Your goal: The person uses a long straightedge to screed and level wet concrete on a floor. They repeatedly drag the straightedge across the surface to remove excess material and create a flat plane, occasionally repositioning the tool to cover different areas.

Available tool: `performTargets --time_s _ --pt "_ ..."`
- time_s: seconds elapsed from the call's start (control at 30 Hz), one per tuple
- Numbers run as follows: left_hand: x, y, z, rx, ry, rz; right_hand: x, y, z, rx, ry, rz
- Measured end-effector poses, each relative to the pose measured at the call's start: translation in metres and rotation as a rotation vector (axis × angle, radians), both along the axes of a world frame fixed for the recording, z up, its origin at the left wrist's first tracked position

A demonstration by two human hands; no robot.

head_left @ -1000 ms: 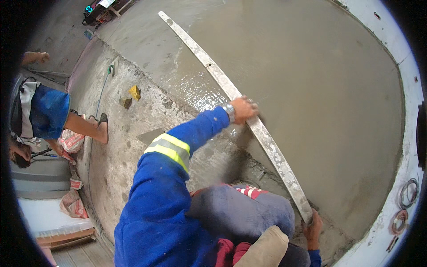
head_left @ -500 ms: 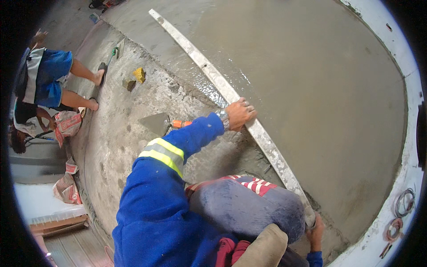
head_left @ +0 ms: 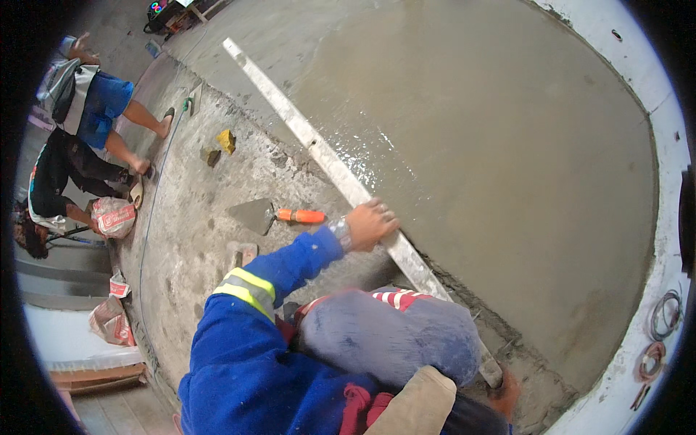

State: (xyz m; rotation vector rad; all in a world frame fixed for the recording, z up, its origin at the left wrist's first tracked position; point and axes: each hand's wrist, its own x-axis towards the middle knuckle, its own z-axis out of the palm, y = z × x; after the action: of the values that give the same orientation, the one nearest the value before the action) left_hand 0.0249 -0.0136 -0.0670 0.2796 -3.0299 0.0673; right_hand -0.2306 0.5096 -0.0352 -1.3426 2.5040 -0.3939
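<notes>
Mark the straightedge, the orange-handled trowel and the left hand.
straightedge (head_left: 312, 141): head view, on the bare metal face of the upper half, clear of the hand.
orange-handled trowel (head_left: 254, 214): head view, on the grey blade lying on the rough concrete.
left hand (head_left: 371, 223): head view, on the back of the hand gripping the straightedge.

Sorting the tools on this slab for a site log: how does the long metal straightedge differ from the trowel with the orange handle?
The straightedge is a long, narrow grey bar spanning the wet concrete's edge; the trowel is short, with a pointed flat blade and orange handle. The straightedge is gripped by the left hand and the right hand; the trowel lies untouched on the rough concrete. Both are smeared with grey mortar.
</notes>
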Motion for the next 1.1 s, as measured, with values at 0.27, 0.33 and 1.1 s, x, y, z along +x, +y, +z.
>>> performTargets --time_s 0.27,0.33,1.1 --pt "-0.054 -0.036 0.014 -0.008 0.016 -0.026 -0.001 0.001 -0.011 -0.048 0.071 0.001" --pt "-0.051 -0.036 0.004 0.041 0.009 -0.034 -0.011 0.003 -0.010 -0.012 0.059 0.022" --pt "0.037 -0.011 -0.006 0.139 0.007 0.179 -0.050 -0.033 -0.015 -0.024 0.063 0.198"
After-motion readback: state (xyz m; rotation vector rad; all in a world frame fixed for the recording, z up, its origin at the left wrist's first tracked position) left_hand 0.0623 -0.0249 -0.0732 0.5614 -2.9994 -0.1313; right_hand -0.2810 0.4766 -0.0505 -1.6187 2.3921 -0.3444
